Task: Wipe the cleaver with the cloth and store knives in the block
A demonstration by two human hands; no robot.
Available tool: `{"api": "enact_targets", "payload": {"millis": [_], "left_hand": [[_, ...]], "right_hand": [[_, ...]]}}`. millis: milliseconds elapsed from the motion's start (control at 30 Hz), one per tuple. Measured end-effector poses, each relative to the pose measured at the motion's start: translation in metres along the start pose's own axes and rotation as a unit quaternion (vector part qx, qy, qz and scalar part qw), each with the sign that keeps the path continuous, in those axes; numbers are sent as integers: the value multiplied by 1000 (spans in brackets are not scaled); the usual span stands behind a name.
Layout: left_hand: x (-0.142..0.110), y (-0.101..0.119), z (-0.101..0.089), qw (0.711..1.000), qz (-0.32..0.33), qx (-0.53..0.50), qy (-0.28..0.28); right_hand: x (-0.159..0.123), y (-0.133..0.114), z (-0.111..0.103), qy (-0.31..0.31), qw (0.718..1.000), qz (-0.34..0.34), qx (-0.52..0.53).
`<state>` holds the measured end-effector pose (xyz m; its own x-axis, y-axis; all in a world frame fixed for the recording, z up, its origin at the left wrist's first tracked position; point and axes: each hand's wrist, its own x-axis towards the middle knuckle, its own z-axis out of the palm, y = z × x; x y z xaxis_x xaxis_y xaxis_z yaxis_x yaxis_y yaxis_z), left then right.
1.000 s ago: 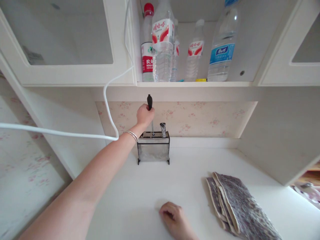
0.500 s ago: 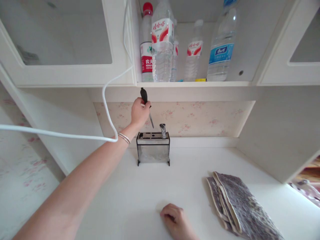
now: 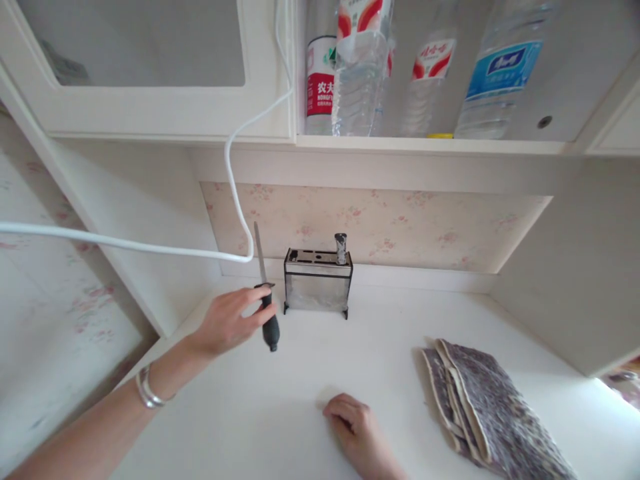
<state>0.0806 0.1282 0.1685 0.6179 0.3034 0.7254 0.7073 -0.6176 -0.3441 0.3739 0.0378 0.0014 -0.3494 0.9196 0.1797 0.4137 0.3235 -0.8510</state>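
Note:
Pinched in my left hand [image 3: 235,322] is a sharpening steel [image 3: 271,327] with a black handle and a thin grey rod. Its rod points up and its handle end hangs down, to the left of a knife block [image 3: 318,291]. That block has clear sides, black edges and a slotted metal top, and stands against the back of the counter. A worn black-and-silver handle [image 3: 341,249] sticks up from its right end. My right hand [image 3: 357,430] rests on the white counter with its fingers curled; nothing shows in them.
A folded grey-brown towel [image 3: 495,407] lies at the right of the counter [image 3: 280,413]. Several plastic bottles, among them a blue-labelled one [image 3: 503,73], stand on the shelf above. A white cable [image 3: 125,247] hangs across the left side, in front of the cabinet door [image 3: 165,110].
My left hand has moved down and left with the sharpening steel, which has turned from rod down to rod up. The view has tilted lower. My right hand stays put.

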Motion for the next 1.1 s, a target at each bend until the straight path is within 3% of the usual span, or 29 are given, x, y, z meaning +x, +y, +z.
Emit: {"api": "enact_targets", "payload": {"millis": [100, 267, 467, 667, 833, 1000, 1100], "left_hand": [[-61, 13, -8, 995, -48, -50, -73], [-149, 36, -17, 980, -130, -92, -118], [-224, 49, -34, 965, -162, -96, -184], [-255, 48, -52, 933, -233, -120, -246], [-272, 31, -58, 908, -289, -156, -260], [-286, 24, -53, 892, -359, -169, -218], [-291, 27, -51, 889, -398, -147, -173]], "right_hand": [[2, 2, 2, 6, 1000, -4, -1], [3, 6, 6, 2, 1000, -6, -24], [0, 16, 13, -9, 998, -3, -69], [-1, 30, 21, 8, 991, -22, -135], [-2, 25, 25, 17, 985, -15, -171], [2, 11, 21, 6, 992, 28, -123], [23, -8, 1, 4, 994, 58, -88]]}}
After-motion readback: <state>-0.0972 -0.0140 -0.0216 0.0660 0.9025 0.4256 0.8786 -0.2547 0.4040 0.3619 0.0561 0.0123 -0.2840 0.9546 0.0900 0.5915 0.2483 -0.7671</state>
